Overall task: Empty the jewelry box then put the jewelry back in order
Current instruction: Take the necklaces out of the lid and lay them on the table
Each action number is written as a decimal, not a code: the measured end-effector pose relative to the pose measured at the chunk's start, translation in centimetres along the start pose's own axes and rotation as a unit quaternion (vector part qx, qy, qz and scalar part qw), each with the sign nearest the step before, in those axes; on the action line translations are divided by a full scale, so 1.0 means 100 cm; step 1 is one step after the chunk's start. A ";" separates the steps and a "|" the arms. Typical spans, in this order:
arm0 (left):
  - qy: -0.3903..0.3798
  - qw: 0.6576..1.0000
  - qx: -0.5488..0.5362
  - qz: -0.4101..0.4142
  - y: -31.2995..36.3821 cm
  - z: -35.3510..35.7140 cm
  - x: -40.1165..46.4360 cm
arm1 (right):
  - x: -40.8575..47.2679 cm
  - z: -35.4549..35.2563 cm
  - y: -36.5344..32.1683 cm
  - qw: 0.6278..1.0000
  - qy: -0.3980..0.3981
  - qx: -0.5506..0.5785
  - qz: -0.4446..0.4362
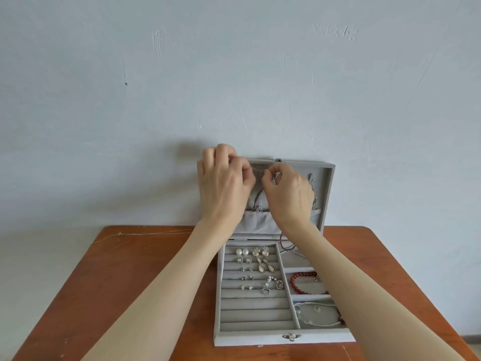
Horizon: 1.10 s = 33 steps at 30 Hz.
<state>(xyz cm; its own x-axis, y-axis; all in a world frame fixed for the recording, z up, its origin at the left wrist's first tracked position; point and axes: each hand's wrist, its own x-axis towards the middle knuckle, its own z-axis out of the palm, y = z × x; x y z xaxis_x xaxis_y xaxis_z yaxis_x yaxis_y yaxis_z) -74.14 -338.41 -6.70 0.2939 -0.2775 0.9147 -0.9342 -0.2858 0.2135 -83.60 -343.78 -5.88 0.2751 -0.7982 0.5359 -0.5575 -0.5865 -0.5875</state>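
Observation:
A grey jewelry box (260, 337) stands open on the wooden table (130, 282), its lid (329, 183) upright against the wall. My left hand (223, 188) and my right hand (287, 194) are both up at the top of the lid's inside, each pinching a thin silver necklace chain (257, 196) that hangs down toward the lid's pocket (256, 225). The ring rows hold pearl studs (242, 252), drop earrings (265, 267) and small silver pieces. A red bead bracelet (304, 278) lies in a right compartment, partly under my right forearm.
A thin silver chain (145, 233) lies stretched along the table's far left edge. A dark red bead strand (285, 243) sits in the box's upper right compartment, and a thin bracelet (317, 315) in the lower right one. The wall stands right behind the lid.

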 end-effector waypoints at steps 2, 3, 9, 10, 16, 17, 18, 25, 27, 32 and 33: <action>-0.012 0.998 -0.064 -0.020 0.002 -0.004 0.011 | 0.003 -0.003 -0.002 0.998 0.014 0.058 -0.008; -0.026 0.992 -0.116 -0.044 0.004 -0.008 0.017 | 0.005 -0.006 -0.004 0.995 0.019 0.095 -0.012; -0.145 0.895 -0.355 -0.227 0.007 -0.041 0.041 | 0.002 -0.028 -0.022 0.963 -0.041 0.267 -0.016; -0.155 0.891 -0.360 -0.229 0.004 -0.046 0.043 | 0.001 -0.031 -0.025 0.948 -0.071 0.311 -0.003; -0.232 0.860 -0.392 -0.231 -0.028 -0.074 0.037 | -0.015 -0.035 -0.037 0.810 -0.295 0.495 0.112; -0.233 0.851 -0.401 -0.248 -0.037 -0.079 0.031 | -0.019 -0.033 -0.038 0.795 -0.329 0.494 0.125; -0.229 0.840 -0.411 -0.271 -0.047 -0.084 0.024 | -0.023 -0.031 -0.040 0.779 -0.359 0.494 0.140; -0.207 0.821 -0.359 -0.392 -0.131 -0.113 -0.019 | -0.049 0.005 -0.052 0.718 -0.479 0.453 0.222; -0.236 0.834 -0.302 -0.397 -0.149 -0.115 -0.028 | -0.056 0.019 -0.054 0.734 -0.472 0.424 0.241; -0.320 0.831 -0.221 -0.396 -0.189 -0.119 -0.050 | -0.074 0.053 -0.068 0.801 -0.418 0.347 0.252; -0.323 0.834 -0.208 -0.396 -0.197 -0.119 -0.054 | -0.076 0.059 -0.071 0.808 -0.408 0.337 0.260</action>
<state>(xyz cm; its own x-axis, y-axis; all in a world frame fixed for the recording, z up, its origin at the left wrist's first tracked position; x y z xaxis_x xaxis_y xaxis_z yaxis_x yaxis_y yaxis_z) -59.77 -320.36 -11.74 0.7744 -0.6271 0.0843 -0.3460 -0.3081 0.8862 -77.12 -334.37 -9.39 0.7192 -0.6238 -0.3059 -0.2871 0.1341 -0.9485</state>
